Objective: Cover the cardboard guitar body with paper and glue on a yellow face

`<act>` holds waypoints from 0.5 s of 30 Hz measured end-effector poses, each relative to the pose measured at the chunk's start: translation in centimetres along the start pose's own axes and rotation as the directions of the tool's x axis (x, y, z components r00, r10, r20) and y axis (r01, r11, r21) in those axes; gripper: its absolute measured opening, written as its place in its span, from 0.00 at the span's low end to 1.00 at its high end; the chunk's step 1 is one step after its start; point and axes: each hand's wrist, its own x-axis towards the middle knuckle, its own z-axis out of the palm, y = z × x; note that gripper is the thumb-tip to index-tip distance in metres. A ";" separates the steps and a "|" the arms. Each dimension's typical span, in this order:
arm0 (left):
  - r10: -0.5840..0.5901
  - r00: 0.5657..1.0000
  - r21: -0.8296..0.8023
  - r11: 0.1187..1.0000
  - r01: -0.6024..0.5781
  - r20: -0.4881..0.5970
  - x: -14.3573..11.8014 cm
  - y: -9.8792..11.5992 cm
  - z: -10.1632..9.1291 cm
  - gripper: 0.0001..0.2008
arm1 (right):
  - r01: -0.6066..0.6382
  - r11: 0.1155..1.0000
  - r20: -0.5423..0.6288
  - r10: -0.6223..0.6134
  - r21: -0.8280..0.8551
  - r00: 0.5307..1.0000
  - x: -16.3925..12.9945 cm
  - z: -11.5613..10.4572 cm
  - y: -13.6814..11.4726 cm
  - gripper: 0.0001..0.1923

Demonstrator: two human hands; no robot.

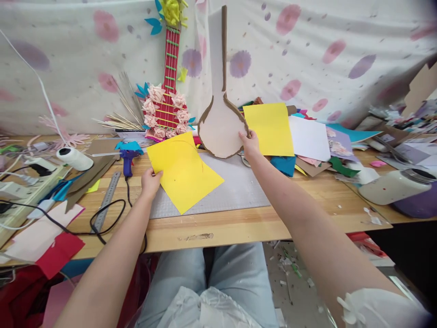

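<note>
My left hand (151,183) pinches the left edge of a yellow sheet (186,175), tilted above the grey cutting mat (235,196). A thin curved line runs across the sheet's upper part. My right hand (251,145) grips the lower right edge of a cardboard cutout shaped like a small guitar (223,127), held upright with its long neck pointing up. Its face is pale, and its rim is brown cardboard. Behind and to the left stands a red paper guitar (167,105) trimmed with pink paper flowers and strings.
A blue glue gun (127,161) with a looping black cord lies left of the mat, near a metal ruler (107,200) and a white thread spool (74,158). A power strip (30,196) is far left. Another yellow sheet (268,130) and white paper (309,138) lie right, before a jar (396,186).
</note>
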 end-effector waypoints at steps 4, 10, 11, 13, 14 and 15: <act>-0.087 0.993 -0.223 0.973 0.066 -0.085 -0.7 -0.5 -0.1 0.09 | 0.016 0.999 0.039 -0.014 -0.048 0.999 1.1 2.7 0.1 0.18; -0.111 0.993 -0.369 0.925 0.093 -0.029 -0.5 -1.0 -0.7 0.08 | -0.002 1.000 0.041 0.002 0.003 0.999 2.4 6.9 0.5 0.21; -0.114 0.993 -0.374 0.923 0.090 -0.042 -0.5 -1.1 -0.7 0.08 | 0.011 1.000 0.043 -0.011 0.012 0.999 2.8 7.5 0.6 0.22; -0.130 0.988 -0.375 0.923 0.089 -0.085 -0.6 -1.2 -0.7 0.07 | 0.048 0.999 0.063 -0.048 -0.003 0.997 3.6 8.6 1.0 0.23; -0.141 0.985 -0.376 0.922 0.093 -0.101 -0.6 -1.2 -0.7 0.07 | 0.093 0.995 0.091 -0.089 -0.046 0.992 3.9 9.1 1.3 0.24; -0.151 0.983 -0.377 0.921 0.100 -0.108 -0.6 -1.1 -0.6 0.07 | 0.132 0.986 0.119 -0.119 -0.107 0.986 4.2 9.5 1.5 0.26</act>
